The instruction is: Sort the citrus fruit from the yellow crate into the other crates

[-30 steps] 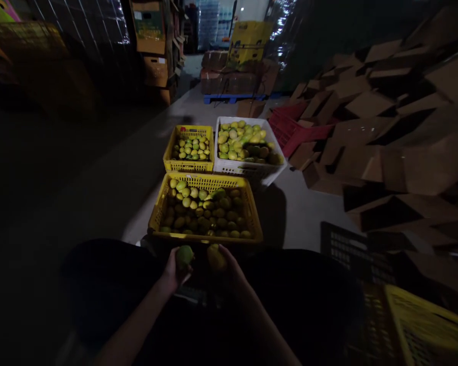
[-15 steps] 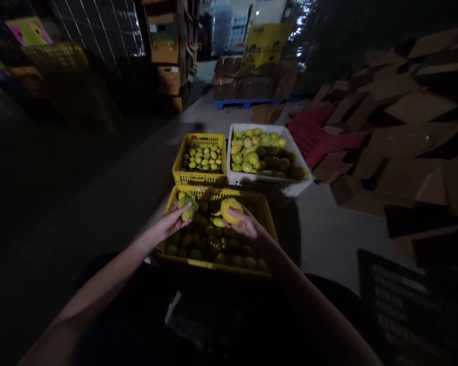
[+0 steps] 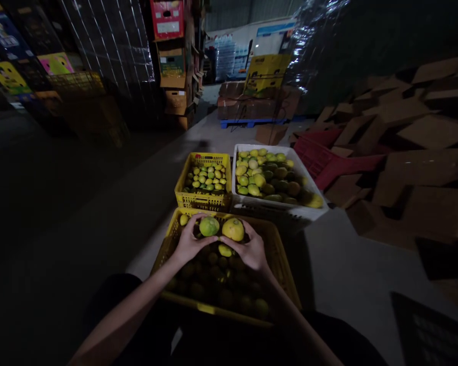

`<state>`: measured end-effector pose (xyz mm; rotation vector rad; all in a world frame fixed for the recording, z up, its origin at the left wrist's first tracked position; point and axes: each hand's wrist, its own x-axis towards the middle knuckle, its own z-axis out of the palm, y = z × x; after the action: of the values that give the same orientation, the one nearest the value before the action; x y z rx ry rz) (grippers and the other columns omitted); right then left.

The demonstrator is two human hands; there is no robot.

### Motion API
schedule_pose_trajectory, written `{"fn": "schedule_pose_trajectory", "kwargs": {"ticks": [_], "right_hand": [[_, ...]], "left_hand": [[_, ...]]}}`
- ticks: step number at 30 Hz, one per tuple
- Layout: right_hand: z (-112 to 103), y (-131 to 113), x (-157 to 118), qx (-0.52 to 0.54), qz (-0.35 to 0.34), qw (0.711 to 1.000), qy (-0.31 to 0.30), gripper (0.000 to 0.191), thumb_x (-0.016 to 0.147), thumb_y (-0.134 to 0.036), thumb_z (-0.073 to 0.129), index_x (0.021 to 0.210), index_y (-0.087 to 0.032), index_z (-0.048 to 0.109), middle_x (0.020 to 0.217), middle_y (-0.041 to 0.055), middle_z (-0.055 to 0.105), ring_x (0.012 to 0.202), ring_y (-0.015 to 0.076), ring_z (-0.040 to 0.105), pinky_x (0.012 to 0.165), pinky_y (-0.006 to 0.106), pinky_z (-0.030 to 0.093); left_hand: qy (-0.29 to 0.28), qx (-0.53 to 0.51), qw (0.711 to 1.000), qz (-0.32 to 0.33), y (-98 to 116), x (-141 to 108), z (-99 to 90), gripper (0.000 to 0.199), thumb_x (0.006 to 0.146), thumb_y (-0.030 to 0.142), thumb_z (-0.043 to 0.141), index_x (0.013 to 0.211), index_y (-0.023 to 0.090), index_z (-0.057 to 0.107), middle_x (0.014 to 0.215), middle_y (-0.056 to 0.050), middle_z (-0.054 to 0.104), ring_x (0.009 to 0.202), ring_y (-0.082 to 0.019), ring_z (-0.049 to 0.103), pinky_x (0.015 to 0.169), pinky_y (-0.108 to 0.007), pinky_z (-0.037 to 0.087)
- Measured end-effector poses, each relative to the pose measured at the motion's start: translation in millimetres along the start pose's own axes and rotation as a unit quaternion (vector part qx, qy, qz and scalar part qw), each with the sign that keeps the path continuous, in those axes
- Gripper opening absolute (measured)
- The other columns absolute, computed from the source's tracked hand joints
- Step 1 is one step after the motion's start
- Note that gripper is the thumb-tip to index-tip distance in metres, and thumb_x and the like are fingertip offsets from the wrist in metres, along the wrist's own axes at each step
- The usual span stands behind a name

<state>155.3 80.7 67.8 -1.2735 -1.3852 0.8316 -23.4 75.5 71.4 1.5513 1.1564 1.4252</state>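
Apparently roundish, green fruit (image 3: 209, 226), yellow fruit (image 3: 233, 230) beside it, long axes unclear

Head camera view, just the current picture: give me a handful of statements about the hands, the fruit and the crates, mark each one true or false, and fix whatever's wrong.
1. The left hand holds a green fruit. True.
2. The right hand holds nothing. False: it holds a yellow fruit.
3. The white crate stands to the right of the small yellow crate in the picture. True.
4. Both hands are over the white crate. False: they are over the large yellow crate.
5. A red crate lies beside the cardboard boxes. True.
6. The pallet in the background is red. False: it is blue.
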Motion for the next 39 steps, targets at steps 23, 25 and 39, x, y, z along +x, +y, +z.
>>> {"fn": "schedule_pose_trajectory", "kwargs": {"ticks": [23, 25, 39], "right_hand": [[-2.2, -40.6, -2.9, 0.278, 0.046, 0.959, -0.026, 0.039, 0.059, -0.027, 0.079, 0.092, -0.025, 0.057, 0.098, 0.0013, 0.068, 0.093, 0.0206, 0.063, 0.084, 0.034, 0.051], [-6.5, -46.5, -1.3, 0.309, 0.078, 0.946, -0.067, 0.035, 0.06, -0.032, 0.076, 0.092, -0.025, 0.062, 0.098, 0.0033, 0.069, 0.097, 0.0231, 0.063, 0.086, 0.036, 0.05], [-8.5, -33.1, 6.8, 0.39, 0.189, 0.9, -0.041, 0.037, 0.045, -0.034, 0.086, 0.078, -0.025, 0.071, 0.085, 0.0018, 0.072, 0.086, 0.0229, 0.066, 0.084, 0.043, 0.052]], "left_hand": [[0.04, -0.308, 0.931, -0.192, 37.3, 5.9, 3.9, 0.046, 0.061, 0.036, 0.081, 0.099, 0.021, 0.061, 0.098, -0.003, 0.068, 0.095, -0.018, 0.064, 0.09, -0.032, 0.048], [0.03, -0.349, 0.906, -0.239, 40.4, 7.1, -0.6, 0.042, 0.061, 0.033, 0.082, 0.095, 0.02, 0.063, 0.096, -0.002, 0.069, 0.092, -0.017, 0.065, 0.088, -0.03, 0.05], [0.09, -0.37, 0.868, -0.319, 51.2, 17.9, -12.0, 0.017, 0.08, 0.027, 0.068, 0.092, 0.015, 0.07, 0.098, -0.005, 0.072, 0.084, -0.014, 0.068, 0.09, -0.033, 0.055]]}}
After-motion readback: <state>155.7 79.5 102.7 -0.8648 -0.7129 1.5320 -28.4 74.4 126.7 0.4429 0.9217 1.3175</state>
